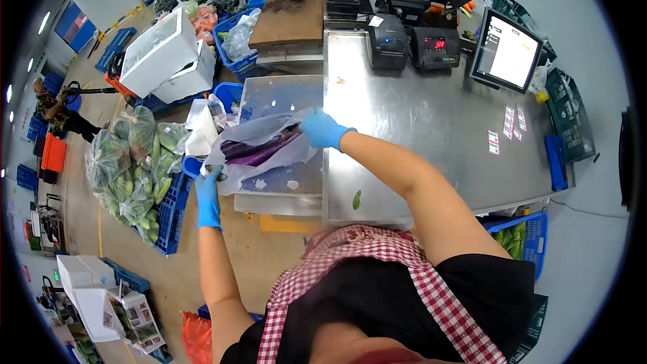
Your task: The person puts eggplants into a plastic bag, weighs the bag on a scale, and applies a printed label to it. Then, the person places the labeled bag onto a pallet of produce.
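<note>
A clear plastic bag with long purple vegetables inside is stretched between my two blue-gloved hands. My left hand is closed on the bag's lower left edge. On the other side, my right hand grips the bag's right end, its fingers pressed together. Beneath the bag lies a translucent tray-like scale top with scraps on it. A steel table adjoins it on the right, with a small green piece near the front edge.
Printers, a scale display with red digits and a screen stand at the table's back. Label strips lie on the right. Foam boxes and bagged green vegetables are at left. A person stands far left.
</note>
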A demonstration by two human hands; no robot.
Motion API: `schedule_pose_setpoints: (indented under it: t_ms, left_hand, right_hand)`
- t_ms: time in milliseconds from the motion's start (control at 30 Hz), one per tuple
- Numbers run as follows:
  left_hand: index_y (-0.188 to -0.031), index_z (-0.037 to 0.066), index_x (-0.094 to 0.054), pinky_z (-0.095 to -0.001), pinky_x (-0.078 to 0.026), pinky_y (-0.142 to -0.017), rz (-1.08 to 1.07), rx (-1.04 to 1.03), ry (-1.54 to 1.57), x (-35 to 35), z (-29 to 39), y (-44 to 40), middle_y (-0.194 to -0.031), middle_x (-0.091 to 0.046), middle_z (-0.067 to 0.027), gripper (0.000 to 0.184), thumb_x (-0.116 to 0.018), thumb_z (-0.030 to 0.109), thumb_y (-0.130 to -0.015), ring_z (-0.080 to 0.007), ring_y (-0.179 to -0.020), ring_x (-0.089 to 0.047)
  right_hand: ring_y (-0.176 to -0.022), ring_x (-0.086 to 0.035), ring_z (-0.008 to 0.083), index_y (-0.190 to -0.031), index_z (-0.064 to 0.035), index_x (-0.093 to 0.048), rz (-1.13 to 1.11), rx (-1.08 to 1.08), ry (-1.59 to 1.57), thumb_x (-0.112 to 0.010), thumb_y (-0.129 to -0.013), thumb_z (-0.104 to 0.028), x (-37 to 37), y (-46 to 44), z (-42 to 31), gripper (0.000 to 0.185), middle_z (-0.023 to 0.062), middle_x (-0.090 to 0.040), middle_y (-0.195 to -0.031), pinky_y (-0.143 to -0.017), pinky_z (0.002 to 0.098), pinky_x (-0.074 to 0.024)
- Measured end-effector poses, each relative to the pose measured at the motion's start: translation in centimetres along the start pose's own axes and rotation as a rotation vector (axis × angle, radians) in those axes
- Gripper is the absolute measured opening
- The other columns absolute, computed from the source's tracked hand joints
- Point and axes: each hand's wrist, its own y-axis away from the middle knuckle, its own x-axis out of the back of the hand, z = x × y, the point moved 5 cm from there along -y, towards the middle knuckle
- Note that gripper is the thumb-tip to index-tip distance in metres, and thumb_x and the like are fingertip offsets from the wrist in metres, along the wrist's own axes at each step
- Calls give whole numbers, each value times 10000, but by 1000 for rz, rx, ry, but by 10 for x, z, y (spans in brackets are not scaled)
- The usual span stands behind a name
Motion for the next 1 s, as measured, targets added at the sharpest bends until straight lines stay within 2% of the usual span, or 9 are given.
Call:
schedule_pose_setpoints:
  t_ms: [100,233,333,533,633,733,833,933,1000]
  left_hand:
    - [-873,-1,-614,-275,-432,-624,109,7,-41,3,-13,1,-725,-610,-65,184,-630,120,-736,-151,-643,-560]
    - [-889,-13,-616,-275,-434,-655,144,30,0,12,-19,7,-759,-613,-69,208,-641,108,-722,-155,-670,-563]
    - [-894,-17,-617,-266,-432,-693,163,42,-2,20,-20,11,-812,-608,-64,217,-649,96,-713,-147,-720,-558]
    - [-921,5,-628,-269,-412,-732,185,67,2,21,-24,18,-872,-604,-46,245,-660,118,-705,-143,-799,-540]
    - [-933,10,-628,-266,-407,-752,187,75,-10,21,-27,20,-891,-602,-40,256,-666,124,-706,-141,-819,-538]
    - [-943,9,-625,-265,-406,-763,185,60,-5,21,-28,22,-907,-601,-42,267,-669,129,-709,-142,-831,-539]
    - [-970,-4,-611,-268,-409,-770,163,45,0,21,-28,24,-928,-597,-57,296,-668,129,-712,-145,-843,-540]
    - [-1010,-30,-584,-273,-414,-776,134,45,12,17,-17,32,-953,-592,-86,338,-657,130,-721,-152,-858,-542]
    - [-1018,-34,-579,-270,-412,-780,102,41,23,11,-8,36,-959,-590,-89,346,-647,146,-731,-150,-866,-539]
  right_hand:
    - [-856,-555,281,-714,-81,-635,-264,23,25,-516,-635,-66,-21,2,0,143,107,-603,-764,-884,386,-331]
    - [-919,-533,284,-804,-69,-639,-141,73,42,-564,-649,-97,-16,6,0,175,119,-600,-872,-941,415,-306]
    - [-1032,-482,296,-921,-61,-628,-74,79,-7,-586,-679,-153,1,6,-11,262,151,-552,-1048,-969,424,-286]
    - [-1178,-361,323,-1250,-83,-414,88,23,112,-602,-704,-216,8,-4,-19,593,187,-359,-1287,-1012,434,-232]
    - [-1209,-330,325,-1304,-90,-330,51,-221,53,-640,-677,-272,16,-2,-15,723,185,-337,-1305,-1006,448,-240]
    - [-1191,-361,333,-1332,-88,-276,-15,-432,-79,-646,-666,-410,6,12,0,827,207,-352,-1289,-963,454,-311]
    - [-1131,-437,357,-1300,-26,-320,-260,-682,-371,-640,-654,-425,-4,29,7,823,198,-406,-1269,-914,444,-372]
    - [-1034,-504,356,-1320,-34,-281,-318,-717,-456,-576,-643,-605,-3,45,4,934,247,-474,-1167,-873,381,-421]
    - [-981,-536,349,-1252,-11,-386,-345,-705,-448,-585,-635,-596,-22,56,5,873,243,-518,-1118,-851,362,-430]
